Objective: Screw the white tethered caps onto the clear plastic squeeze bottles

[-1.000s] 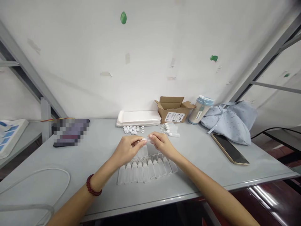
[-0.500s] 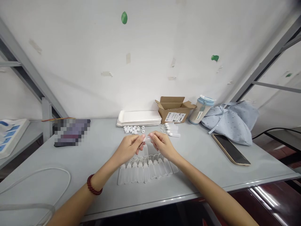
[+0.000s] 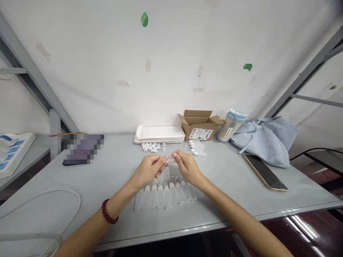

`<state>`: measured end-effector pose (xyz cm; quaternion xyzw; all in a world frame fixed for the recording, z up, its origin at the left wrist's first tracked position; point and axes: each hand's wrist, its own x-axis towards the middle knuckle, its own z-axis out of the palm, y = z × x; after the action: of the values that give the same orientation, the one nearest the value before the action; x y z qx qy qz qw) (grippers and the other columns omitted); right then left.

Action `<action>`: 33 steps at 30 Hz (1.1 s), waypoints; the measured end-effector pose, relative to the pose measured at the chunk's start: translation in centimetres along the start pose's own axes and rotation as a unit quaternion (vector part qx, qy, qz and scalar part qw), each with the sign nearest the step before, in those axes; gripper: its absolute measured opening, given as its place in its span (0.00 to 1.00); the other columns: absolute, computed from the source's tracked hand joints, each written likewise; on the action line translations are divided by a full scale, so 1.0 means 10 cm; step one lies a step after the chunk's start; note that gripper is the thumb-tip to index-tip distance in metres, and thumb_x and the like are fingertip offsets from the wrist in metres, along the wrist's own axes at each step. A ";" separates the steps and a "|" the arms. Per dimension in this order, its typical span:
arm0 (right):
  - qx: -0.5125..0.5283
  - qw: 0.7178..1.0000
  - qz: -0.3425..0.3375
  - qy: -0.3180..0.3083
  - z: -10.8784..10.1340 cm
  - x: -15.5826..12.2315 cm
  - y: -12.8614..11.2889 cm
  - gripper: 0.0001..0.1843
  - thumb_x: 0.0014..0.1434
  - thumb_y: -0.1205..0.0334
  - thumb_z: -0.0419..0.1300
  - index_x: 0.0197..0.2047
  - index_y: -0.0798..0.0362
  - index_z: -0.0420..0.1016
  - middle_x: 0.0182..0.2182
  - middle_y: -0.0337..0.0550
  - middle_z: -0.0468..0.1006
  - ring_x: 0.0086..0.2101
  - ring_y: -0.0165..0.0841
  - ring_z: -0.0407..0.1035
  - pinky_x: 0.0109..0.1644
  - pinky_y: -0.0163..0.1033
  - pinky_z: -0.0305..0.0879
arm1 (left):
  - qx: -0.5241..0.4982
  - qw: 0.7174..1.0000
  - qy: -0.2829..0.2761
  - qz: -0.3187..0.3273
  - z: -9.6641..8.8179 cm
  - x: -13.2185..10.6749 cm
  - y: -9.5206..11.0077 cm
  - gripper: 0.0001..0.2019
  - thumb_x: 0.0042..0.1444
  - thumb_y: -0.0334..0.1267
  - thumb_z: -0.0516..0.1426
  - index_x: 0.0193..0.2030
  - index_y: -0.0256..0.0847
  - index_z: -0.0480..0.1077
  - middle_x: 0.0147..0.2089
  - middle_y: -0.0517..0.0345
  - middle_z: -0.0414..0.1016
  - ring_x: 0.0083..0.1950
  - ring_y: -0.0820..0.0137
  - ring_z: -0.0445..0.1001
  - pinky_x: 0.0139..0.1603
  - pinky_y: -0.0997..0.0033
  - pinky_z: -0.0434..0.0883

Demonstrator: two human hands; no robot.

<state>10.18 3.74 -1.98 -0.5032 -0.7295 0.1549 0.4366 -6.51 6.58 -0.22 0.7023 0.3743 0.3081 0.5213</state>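
My left hand [image 3: 148,170] and my right hand [image 3: 185,165] meet above the middle of the grey table [image 3: 107,178]. Both pinch one small clear plastic bottle [image 3: 170,160] between their fingertips, held level. Just below them a row of several matching small bottles [image 3: 166,192] lies side by side on the table. Behind the hands sit a cluster of small white caps [image 3: 152,147] and a few more little bottles [image 3: 195,149].
At the back stand a stack of white trays [image 3: 159,134], an open cardboard box [image 3: 199,125], a lidded cup [image 3: 230,125] and a blue cloth bag [image 3: 264,141]. A phone [image 3: 265,172] lies at right, clear tubing [image 3: 40,200] at left, a blurred dark object [image 3: 81,149] beyond.
Both hands stay together on the small bottle, with only slight finger movement. The view has shifted a little.
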 end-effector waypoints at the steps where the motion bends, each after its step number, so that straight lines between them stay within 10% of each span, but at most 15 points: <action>1: 0.006 1.000 0.011 -0.004 0.00 0.00 0.00 0.20 0.66 0.53 0.41 0.29 0.53 0.64 0.20 0.37 0.64 0.22 0.29 0.59 0.28 0.34 0.55 | 0.003 1.000 0.002 0.002 0.01 0.00 -0.01 0.22 0.56 0.54 0.51 0.19 0.40 0.59 0.16 0.65 0.56 0.22 0.73 0.63 0.23 0.74 0.61; 14: 0.245 0.939 0.222 -0.097 -0.09 0.11 0.02 0.26 0.56 0.39 0.51 0.20 0.51 0.54 0.13 0.28 0.47 0.16 0.23 0.39 0.19 0.32 0.37 | 0.247 0.954 0.065 0.154 0.10 -0.02 -0.17 0.13 0.61 0.42 0.48 0.27 0.40 0.64 0.20 0.64 0.64 0.19 0.75 0.58 0.24 0.74 0.56; 20: 0.349 0.890 0.277 -0.102 -0.15 0.12 -0.04 0.24 0.52 0.39 0.56 0.26 0.54 0.61 0.15 0.26 0.46 0.17 0.22 0.39 0.19 0.30 0.37 | 0.203 0.967 0.068 0.137 0.09 0.01 -0.18 0.03 0.57 0.35 0.49 0.33 0.42 0.61 0.23 0.64 0.68 0.20 0.75 0.60 0.25 0.75 0.58; 33: 0.156 0.957 0.199 0.145 -0.44 0.28 0.57 0.22 0.51 0.42 0.57 0.35 0.55 0.70 0.24 0.40 0.71 0.23 0.29 0.61 0.26 0.35 0.58 | 0.016 0.992 0.127 0.002 -0.09 0.12 -0.18 0.10 0.54 0.39 0.52 0.42 0.40 0.64 0.33 0.60 0.73 0.22 0.76 0.67 0.27 0.74 0.65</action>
<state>16.80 7.78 -1.95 -0.5808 -0.5104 0.2762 0.5709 -6.97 8.33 -1.63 0.6662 0.4414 0.3898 0.4577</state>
